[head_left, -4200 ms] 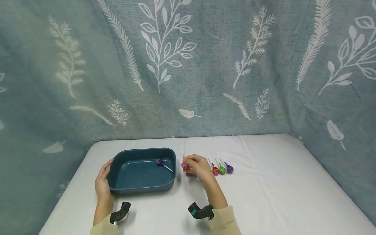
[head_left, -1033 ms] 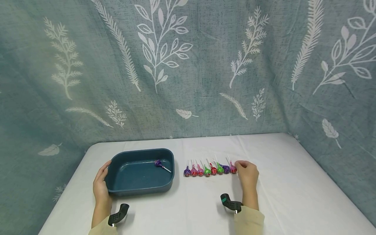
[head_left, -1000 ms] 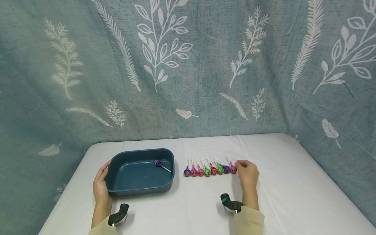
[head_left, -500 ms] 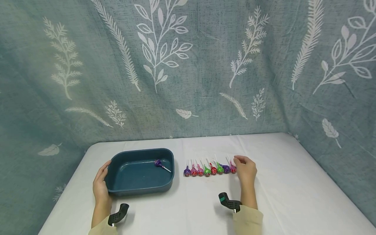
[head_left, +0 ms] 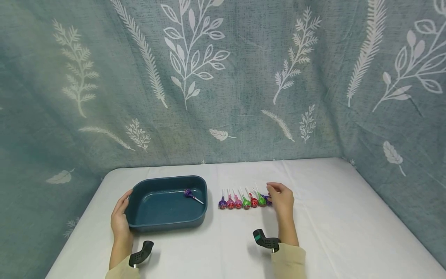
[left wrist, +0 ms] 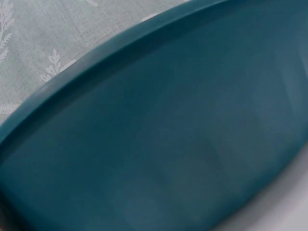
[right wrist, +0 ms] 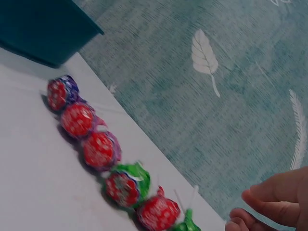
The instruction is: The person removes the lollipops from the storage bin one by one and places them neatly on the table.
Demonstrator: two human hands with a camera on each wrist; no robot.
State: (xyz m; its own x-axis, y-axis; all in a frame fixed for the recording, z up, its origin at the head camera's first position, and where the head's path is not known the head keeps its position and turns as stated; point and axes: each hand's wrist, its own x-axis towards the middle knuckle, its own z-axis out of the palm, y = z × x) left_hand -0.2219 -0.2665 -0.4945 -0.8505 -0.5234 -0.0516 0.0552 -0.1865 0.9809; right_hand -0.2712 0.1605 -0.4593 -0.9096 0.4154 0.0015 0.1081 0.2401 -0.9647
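On the white table a dark teal bin stands at the left. My left hand rests against its left end, fingers lying along the outside wall; the thumb is out of sight. Inside the bin lies a purple-wrapped lollipop. To the right, several lollipops form a row, heads toward me, from a purple one to a green one and a purple one. My right hand reaches over the row's right end and hides the pink lollipop there. In the right wrist view its fingertips show nothing between them.
A teal curtain with white leaf prints hangs behind the table. White tablecloth stretches to the right of the row. Black wrist cameras sit on both forearms.
The row was made longer while the left hand stayed on the bin. Over the last second my right hand has moved left and slightly back, covering the pink lollipop at the end.
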